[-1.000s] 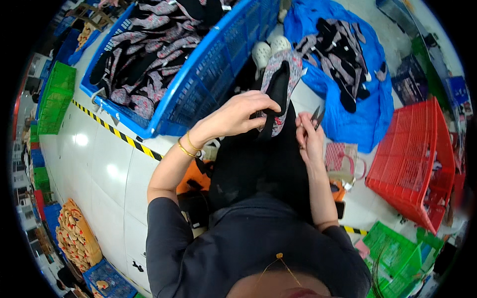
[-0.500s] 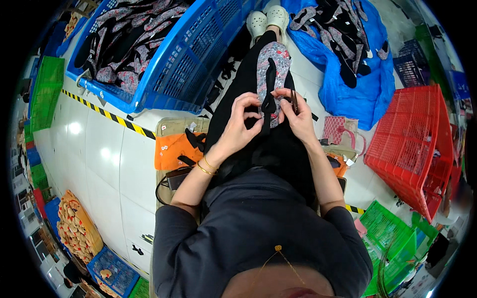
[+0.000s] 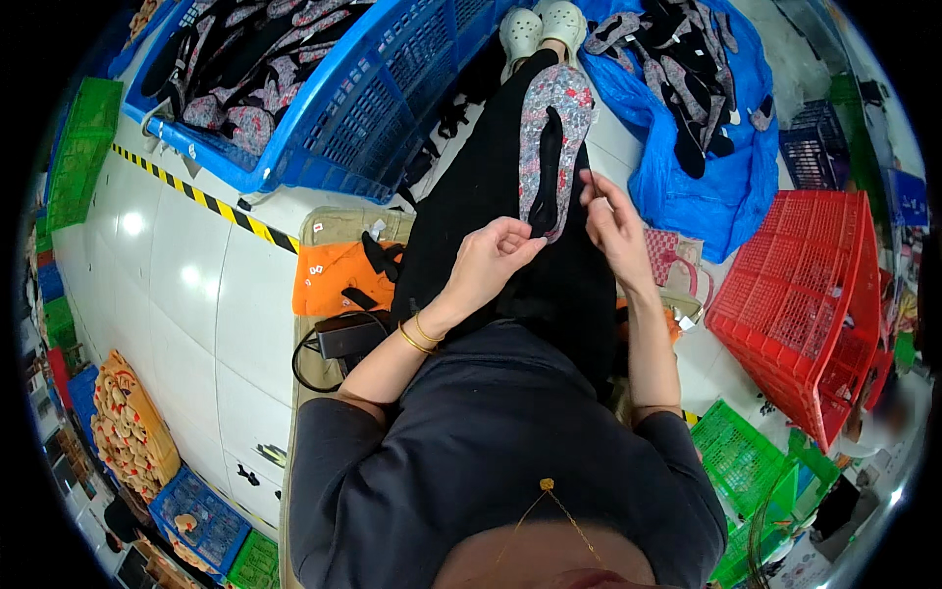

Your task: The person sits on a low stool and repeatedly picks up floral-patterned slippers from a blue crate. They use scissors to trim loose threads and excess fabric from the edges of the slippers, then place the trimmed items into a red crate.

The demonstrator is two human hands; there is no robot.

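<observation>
A grey-and-red patterned slipper with a black opening lies lengthwise over my black-trousered legs, toe end away from me. My left hand pinches the slipper's near heel end between thumb and fingertips. To the right of the slipper, apart from its heel, my right hand is closed with its fingers curled. A slim dark tool shows by its fingertips, mostly hidden, and I cannot make out its exact kind.
A big blue crate heaped with similar slippers stands ahead left. More lie on blue plastic sheeting ahead right. A red crate is at the right, with a green crate behind it. Orange cloth and a dark box lie beside my left arm.
Both hands were together at the slipper's heel and its black strip. The right hand has drawn away to the right; the left now grips the heel edge. The black strip no longer stands up.
</observation>
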